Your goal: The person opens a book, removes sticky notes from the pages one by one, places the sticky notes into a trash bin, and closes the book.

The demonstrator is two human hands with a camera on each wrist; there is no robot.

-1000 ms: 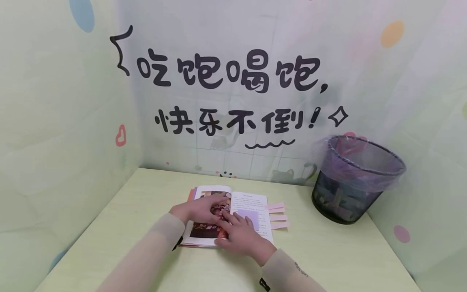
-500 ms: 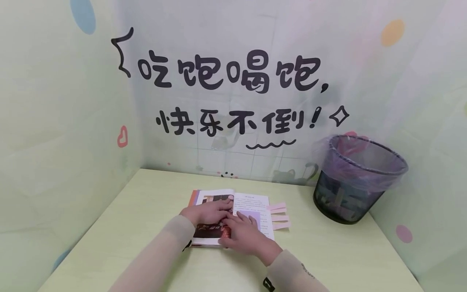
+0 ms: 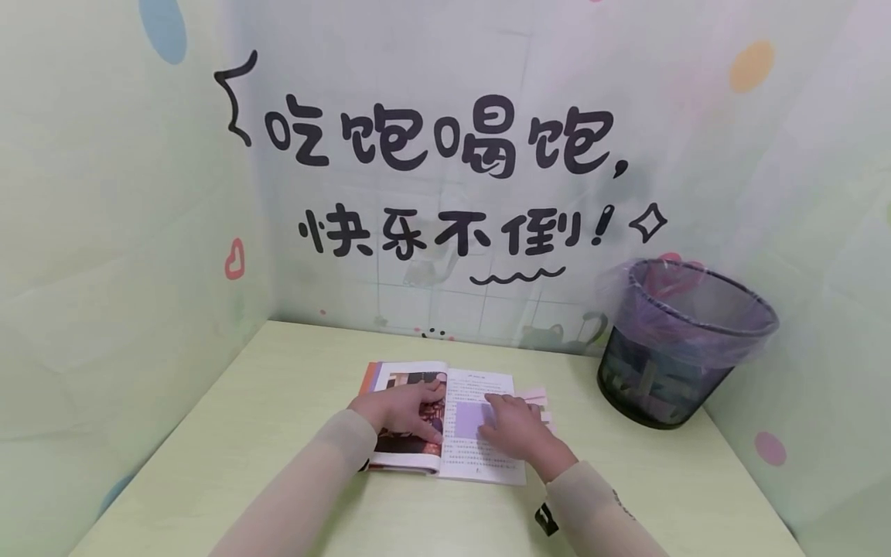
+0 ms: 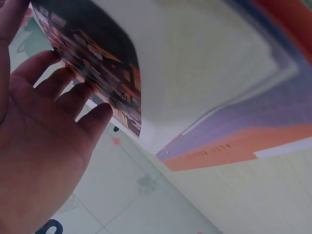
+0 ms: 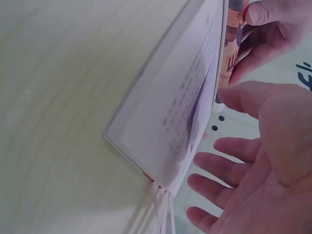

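An open book (image 3: 487,464) lies on the table, a colour picture (image 3: 400,442) on its left page and printed text on the right. My left hand (image 3: 400,406) rests on the picture page, fingers spread; the left wrist view shows its fingertips (image 4: 102,114) along that page. A purple sticky note (image 3: 468,419) sits on the text page, one edge lifting from the paper in the right wrist view. Over the note's right side hovers my right hand (image 3: 518,429), its fingers loosely bent with nothing between them. Pink paper tabs (image 3: 534,394) stick out of the book's right edge, partly behind this hand.
A dark wastebasket (image 3: 654,379) with a thin purple liner stands at the table's back right. Printed sheeting (image 3: 445,302) walls in the table (image 3: 278,402) at the back and both sides.
My right hand has moved right, off the middle of the book and onto the note's right side, uncovering the lower text page. The left hand and book have shifted slightly right.
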